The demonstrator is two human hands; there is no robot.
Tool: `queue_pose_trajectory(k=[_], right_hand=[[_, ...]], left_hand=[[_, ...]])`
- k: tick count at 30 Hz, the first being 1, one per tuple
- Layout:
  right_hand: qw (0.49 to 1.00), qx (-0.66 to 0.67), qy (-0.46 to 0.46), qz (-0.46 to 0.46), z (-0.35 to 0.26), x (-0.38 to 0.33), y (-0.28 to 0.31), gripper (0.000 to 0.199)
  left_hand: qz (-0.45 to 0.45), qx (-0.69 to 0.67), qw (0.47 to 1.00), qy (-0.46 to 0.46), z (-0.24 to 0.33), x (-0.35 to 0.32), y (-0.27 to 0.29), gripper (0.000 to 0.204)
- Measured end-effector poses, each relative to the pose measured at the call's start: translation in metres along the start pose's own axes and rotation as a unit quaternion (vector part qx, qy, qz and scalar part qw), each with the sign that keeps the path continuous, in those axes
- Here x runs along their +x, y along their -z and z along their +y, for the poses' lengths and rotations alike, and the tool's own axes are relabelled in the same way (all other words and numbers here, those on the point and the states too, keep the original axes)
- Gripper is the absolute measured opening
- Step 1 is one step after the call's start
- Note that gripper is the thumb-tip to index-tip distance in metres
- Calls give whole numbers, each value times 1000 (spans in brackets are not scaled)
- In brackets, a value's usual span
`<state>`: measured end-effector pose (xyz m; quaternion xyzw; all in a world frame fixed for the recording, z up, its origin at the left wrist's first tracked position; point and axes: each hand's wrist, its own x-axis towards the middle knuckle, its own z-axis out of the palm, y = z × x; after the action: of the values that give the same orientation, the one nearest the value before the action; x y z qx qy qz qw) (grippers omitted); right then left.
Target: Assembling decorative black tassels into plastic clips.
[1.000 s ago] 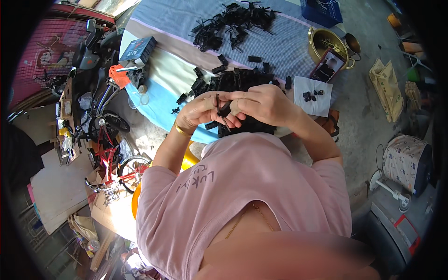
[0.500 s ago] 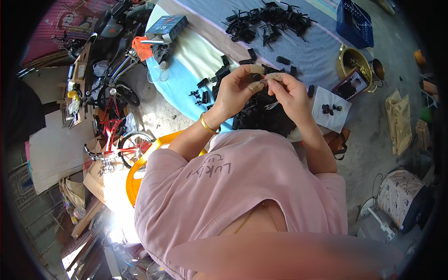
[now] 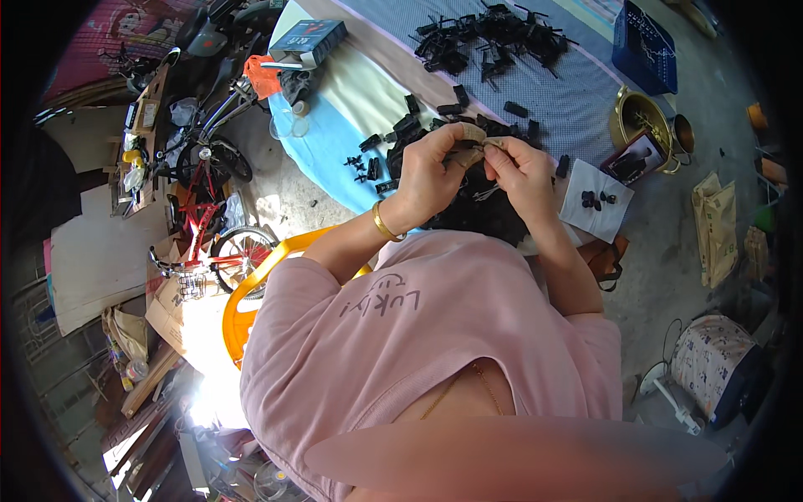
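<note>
My left hand [image 3: 431, 171] and my right hand [image 3: 520, 171] meet fingertip to fingertip above the cloth, both closed in a pinch. Tan tape wraps several fingertips. Whatever they pinch is too small and too covered to make out. Black plastic parts [image 3: 407, 130] lie loose beyond and beside my left hand, and a dark heap [image 3: 456, 213] sits beneath both hands, partly hidden by them. To the right of my right hand, small dark pieces [image 3: 595, 201] rest on a white sheet [image 3: 585, 224].
A larger pile of black parts [image 3: 493, 42] lies at the far side of the patterned cloth [image 3: 381, 54]. On the right stand a blue basket [image 3: 644, 54], a brass-coloured pot [image 3: 623, 113] and a phone [image 3: 636, 159]. A blue box [image 3: 309, 43] is far left; an orange chair [image 3: 238, 322] is near left.
My fingertips have shifted slightly against each other, and my left thumb shows less. Both hands remain pinched together. The whole view has moved a little.
</note>
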<state>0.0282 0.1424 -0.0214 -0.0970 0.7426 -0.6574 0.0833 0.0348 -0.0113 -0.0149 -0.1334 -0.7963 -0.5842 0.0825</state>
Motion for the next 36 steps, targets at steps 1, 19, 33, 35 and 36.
queue_pose_trajectory(k=[1, 19, 33, 35, 36], right_hand=[[998, 51, -32, -5, 7, 0, -1, 14], [987, 145, 50, -48, 5, -7, 38, 17], [992, 93, 81, 34, 5, -3, 12, 17], [993, 115, 17, -2, 6, -8, 15, 16], [998, 56, 30, -6, 3, -7, 12, 15]], left_hand=[[-3, -2, 1000, -1, 0, 1, 0, 26], [-262, -180, 944, 92, 19, 13, 30, 61], [-179, -374, 874, 253, -5, 16, 11, 17], [-148, -345, 896, 237, -4, 13, 11, 18], [-117, -325, 915, 210, -1, 13, 9, 18]])
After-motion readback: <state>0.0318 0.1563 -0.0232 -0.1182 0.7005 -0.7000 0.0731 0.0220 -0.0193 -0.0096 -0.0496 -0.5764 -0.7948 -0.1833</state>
